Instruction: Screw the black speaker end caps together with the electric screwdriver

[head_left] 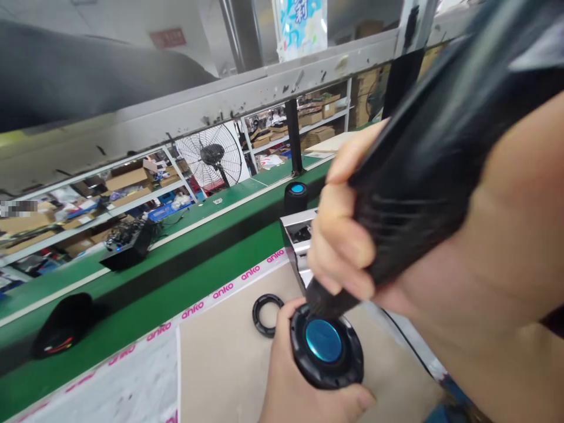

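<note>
A round black part with a shiny blue disc at its centre (308, 358) is gripped by its rim in my left hand (293, 385), thumb on the near side. My right hand (343, 235) is wrapped round a thick black tool that looks like an electric screwdriver (423, 158). The tool slants down to the left, and its lower end is at the far rim of the round part; the tip itself is hidden. Just beyond my left hand, a black ring (259, 326) lies flat on the beige board (220, 364).
A silver box (293, 238) stands behind my right hand, near a black cylinder with a blue top (296, 198). On the green belt (185, 235) are a black piece with wires (66, 326) and a black tray of parts (130, 241). A metal beam (264, 91) crosses above.
</note>
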Demonstrator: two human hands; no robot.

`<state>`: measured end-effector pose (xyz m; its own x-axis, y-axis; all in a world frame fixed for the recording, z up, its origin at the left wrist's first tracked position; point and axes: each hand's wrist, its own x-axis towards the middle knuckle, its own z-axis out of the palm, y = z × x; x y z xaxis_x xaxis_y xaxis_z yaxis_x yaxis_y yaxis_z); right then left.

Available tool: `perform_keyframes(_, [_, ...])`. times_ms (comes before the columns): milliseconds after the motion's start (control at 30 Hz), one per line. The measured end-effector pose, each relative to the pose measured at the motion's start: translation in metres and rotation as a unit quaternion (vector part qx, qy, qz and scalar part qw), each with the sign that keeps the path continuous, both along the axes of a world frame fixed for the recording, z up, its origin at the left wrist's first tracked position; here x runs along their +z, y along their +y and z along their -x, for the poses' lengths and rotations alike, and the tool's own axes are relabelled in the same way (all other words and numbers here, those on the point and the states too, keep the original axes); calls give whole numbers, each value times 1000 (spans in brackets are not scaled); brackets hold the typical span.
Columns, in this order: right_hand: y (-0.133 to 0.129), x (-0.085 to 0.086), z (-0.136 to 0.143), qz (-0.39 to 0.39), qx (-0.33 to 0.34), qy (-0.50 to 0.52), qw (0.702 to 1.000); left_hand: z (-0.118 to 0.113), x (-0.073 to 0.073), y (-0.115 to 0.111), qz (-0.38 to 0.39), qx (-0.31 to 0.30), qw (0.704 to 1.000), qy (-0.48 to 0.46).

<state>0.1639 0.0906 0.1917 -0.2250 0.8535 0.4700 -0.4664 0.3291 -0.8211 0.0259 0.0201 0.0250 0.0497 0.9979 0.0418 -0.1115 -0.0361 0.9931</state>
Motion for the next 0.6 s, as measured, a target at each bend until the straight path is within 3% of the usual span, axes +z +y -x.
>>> perform_keyframes(67, [-2,-3,10,-23,115,28,993,-1,0,2,-35,-35,998,-26])
perform_keyframes(100, [-3,-6,14,-40,142,31,989,-1,1,2,-47,-45,997,-39])
perform_keyframes(167, [-5,-11,18,-56,133,11,989,-3,3,3,-54,-46,996,-58])
perform_keyframes(300, [-10,-13,20,-9,122,-34,992,-4,6,2,-72,-42,994,-72])
perform_keyframes(433, [-10,-21,27,32,177,-32,983,-4,7,2,-97,-41,992,-67])
perform_keyframes(600, [-6,-32,37,34,221,-29,974,-2,5,-1,-69,6,998,11])
